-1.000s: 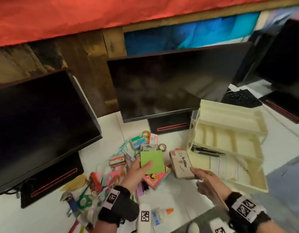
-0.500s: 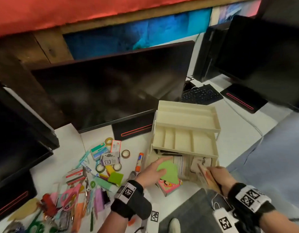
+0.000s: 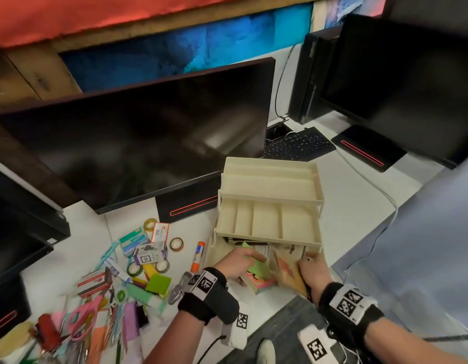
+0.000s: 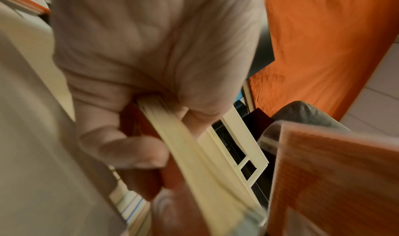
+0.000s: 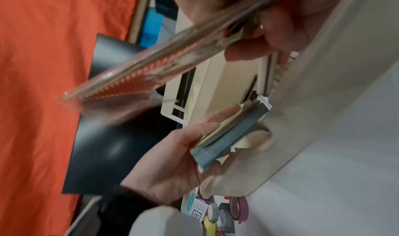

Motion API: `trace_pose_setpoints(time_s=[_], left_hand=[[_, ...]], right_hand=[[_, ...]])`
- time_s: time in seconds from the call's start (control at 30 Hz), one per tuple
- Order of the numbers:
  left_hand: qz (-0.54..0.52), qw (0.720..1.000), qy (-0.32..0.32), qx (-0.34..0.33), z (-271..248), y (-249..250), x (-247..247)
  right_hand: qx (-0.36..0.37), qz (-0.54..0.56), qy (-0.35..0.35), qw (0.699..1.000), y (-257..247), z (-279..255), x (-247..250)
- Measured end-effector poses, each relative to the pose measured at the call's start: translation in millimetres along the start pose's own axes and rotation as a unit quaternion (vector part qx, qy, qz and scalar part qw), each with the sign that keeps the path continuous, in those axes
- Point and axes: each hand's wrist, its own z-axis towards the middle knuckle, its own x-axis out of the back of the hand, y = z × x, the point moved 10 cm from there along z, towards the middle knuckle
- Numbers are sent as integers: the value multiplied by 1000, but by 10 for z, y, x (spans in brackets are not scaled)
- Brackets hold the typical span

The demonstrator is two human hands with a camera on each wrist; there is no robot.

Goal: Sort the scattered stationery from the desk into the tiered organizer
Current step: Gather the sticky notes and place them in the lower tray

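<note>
From the head camera, the cream tiered organizer (image 3: 269,206) stands on the white desk (image 3: 353,206) just in front of a dark monitor (image 3: 138,132), its two upper tiers bare and its bottom tier partly filled; the left hand (image 3: 238,262) grips a pad of green sticky notes (image 3: 255,264) at the open front edge of that bottom tier, and the right hand (image 3: 313,269) holds a clear-wrapped orange packet (image 3: 286,271) tilted just beside it, so the two hands crowd the same opening; loose stationery (image 3: 117,290) spreads over the desk to the left, with a glue stick (image 3: 198,256) lying between that heap and the organizer, while open desk lies to the organizer's right up to a keyboard (image 3: 298,144); from the left wrist camera, blurred, thumb and fingers (image 4: 121,152) pinch the pad (image 4: 194,154) by its edge, the organizer's frame (image 4: 239,147) close behind and the packet (image 4: 332,180) near on the right; from the right wrist camera, the packet (image 5: 151,65) is pinched near one end and juts out slantwise over the organizer's rim (image 5: 224,79), while the left hand (image 5: 172,157) grips the pad (image 5: 228,137) against the bottom tier's front lip.
</note>
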Motion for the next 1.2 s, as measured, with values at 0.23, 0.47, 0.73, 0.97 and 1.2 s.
trace_pose_setpoints(time_s=[0.23, 0.47, 0.73, 0.97, 1.2], left_hand=[[-131, 988, 11, 75, 123, -45, -8], [-68, 987, 138, 43, 172, -172, 237], [-37, 981, 190, 30, 106, -237, 334], [-38, 981, 188, 32, 134, -252, 326], [-33, 988, 151, 19, 189, -224, 291]], right_hand=[[2, -82, -104, 991, -65, -203, 44], [120, -391, -203, 890, -441, -185, -510], [112, -511, -279, 806, -361, -121, -769], [180, -505, -199, 820, -434, 72, -490], [-38, -185, -207, 960, -131, 26, -293]])
